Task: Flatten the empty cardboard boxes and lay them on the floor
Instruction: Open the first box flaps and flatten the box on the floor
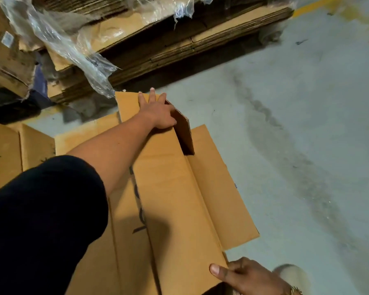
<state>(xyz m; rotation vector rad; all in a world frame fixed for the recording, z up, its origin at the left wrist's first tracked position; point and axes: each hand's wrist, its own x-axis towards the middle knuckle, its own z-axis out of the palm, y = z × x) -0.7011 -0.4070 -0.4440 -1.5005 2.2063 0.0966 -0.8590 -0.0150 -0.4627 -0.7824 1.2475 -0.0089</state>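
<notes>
Item: cardboard box (175, 188), brown, empty, part-collapsed. It lies lengthwise on the grey concrete floor (307, 103), running from the left fingertips at its far end to the right thumb at its near corner.

Left hand (158, 112): palm down on the far flap. Its fingers (151, 95) are straight and slightly spread, their tips reaching the flap's far edge. The forearm is bare, with a dark sleeve (41, 220) above it.

Right hand (249, 275): grips the near right corner. The thumb (216, 269) lies flat on top of the panel, and the other fingers curl at the edge, their tips hidden. A gold bracelet (295, 291) shows at the wrist.

End flap (184, 133): stands tilted just right of the left thumb, its inner face in shadow.

Side flap (219, 184): spreads flat on the floor, between the two hands and to their right.

Second box (6, 154): flattened, with dark printing, well left of the left fingers and partly under the forearm.

Stack of flattened cardboard (179, 45): beyond the left fingertips. Torn plastic wrap (73, 45) hangs over it.

Shoe (292, 273): light-coloured and blurred, just right of the right hand.

Yellow line (313, 5): floor marking, far beyond both hands.
</notes>
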